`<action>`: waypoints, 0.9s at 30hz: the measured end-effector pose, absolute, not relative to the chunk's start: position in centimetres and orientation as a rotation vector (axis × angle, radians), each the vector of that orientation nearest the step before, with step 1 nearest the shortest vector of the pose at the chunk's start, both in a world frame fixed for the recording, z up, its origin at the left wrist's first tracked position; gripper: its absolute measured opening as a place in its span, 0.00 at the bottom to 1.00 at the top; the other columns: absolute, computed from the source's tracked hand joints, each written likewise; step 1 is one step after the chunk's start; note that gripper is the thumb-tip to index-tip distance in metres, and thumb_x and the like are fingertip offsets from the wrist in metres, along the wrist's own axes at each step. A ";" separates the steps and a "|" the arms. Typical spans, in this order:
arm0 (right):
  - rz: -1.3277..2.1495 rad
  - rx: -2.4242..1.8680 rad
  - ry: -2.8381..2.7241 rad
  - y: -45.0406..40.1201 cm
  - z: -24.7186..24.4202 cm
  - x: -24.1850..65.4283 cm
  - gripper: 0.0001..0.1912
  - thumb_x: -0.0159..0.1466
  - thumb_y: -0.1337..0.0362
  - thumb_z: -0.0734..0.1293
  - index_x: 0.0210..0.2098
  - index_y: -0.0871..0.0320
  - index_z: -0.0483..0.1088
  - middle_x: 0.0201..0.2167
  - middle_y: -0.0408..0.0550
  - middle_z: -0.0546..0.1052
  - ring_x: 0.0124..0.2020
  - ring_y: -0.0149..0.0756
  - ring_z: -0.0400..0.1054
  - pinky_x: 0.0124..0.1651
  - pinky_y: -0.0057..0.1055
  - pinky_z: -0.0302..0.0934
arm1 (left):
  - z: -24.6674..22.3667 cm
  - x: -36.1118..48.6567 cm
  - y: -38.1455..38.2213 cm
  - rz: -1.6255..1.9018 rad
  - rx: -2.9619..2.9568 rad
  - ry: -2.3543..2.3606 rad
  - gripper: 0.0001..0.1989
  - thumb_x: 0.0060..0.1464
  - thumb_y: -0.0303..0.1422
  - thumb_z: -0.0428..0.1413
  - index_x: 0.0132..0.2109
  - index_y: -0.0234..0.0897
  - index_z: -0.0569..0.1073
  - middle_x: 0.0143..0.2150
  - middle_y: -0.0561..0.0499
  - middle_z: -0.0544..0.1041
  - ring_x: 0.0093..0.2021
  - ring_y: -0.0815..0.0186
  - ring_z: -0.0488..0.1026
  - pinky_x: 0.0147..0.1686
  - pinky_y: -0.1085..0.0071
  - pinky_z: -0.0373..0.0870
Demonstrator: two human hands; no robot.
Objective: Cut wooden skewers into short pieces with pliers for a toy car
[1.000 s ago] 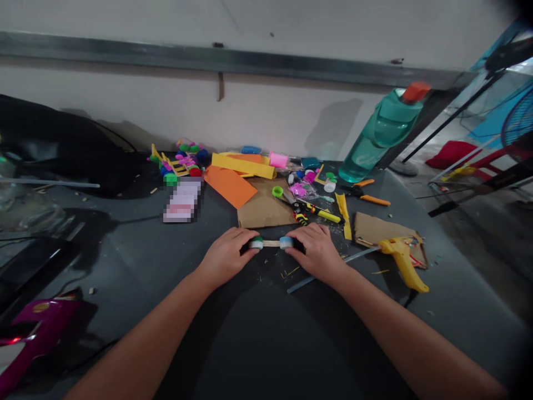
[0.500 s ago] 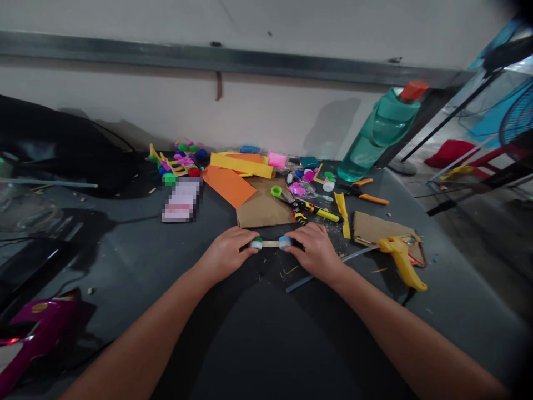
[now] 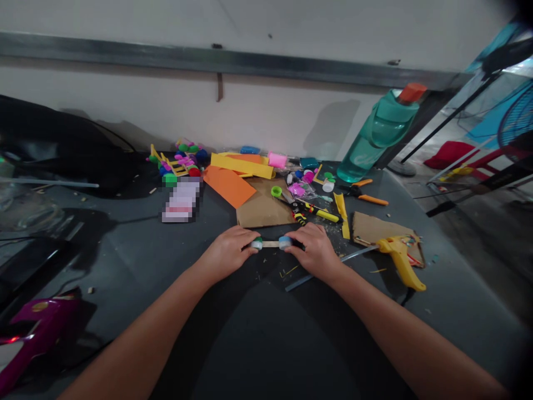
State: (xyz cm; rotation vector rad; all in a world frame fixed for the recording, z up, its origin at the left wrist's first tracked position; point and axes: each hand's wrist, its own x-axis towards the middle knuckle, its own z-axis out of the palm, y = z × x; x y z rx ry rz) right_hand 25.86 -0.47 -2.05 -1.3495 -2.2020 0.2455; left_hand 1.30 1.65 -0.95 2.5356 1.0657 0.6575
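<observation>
A short pale stick (image 3: 270,244) lies level between two small round caps in the middle of the view. At its left end, my left hand (image 3: 227,250) pinches the green and white cap (image 3: 257,243) between thumb and fingers. My right hand (image 3: 317,250) pinches the light blue cap (image 3: 285,242) at the other end. Just beyond the hands is a brown cardboard sheet (image 3: 264,208), with a green cap (image 3: 276,191) on it. Pliers with yellow and black handles (image 3: 320,212) lie behind my right hand.
A yellow glue gun (image 3: 400,258) rests at the right by a cardboard piece (image 3: 375,226). Behind it stand a teal bottle (image 3: 370,136) and orange-handled pliers (image 3: 373,200). Orange paper (image 3: 229,186) and a blurred-out rectangle (image 3: 182,201) lie left of centre; a magenta tool (image 3: 45,328) is near left.
</observation>
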 end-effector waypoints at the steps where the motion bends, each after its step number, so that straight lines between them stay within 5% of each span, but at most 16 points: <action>1: 0.244 -1.353 -2.203 -0.5 -2.0 25.8 0.07 0.58 0.63 0.69 0.37 0.53 0.74 0.30 0.45 0.76 0.37 0.41 0.66 0.42 0.37 0.52 | -1.0 1.3 1.7 0.656 2.540 1.064 0.12 0.56 0.30 0.53 0.47 0.39 0.74 0.44 0.48 0.78 0.44 0.62 0.72 0.46 0.62 0.71; 27: 0.263 -1.352 -2.179 -0.3 -2.3 25.9 0.07 0.57 0.63 0.70 0.36 0.52 0.74 0.29 0.45 0.76 0.35 0.40 0.66 0.41 0.36 0.53 | -0.9 1.5 1.8 0.652 2.560 1.036 0.12 0.56 0.30 0.53 0.47 0.39 0.74 0.42 0.49 0.79 0.42 0.62 0.73 0.45 0.62 0.71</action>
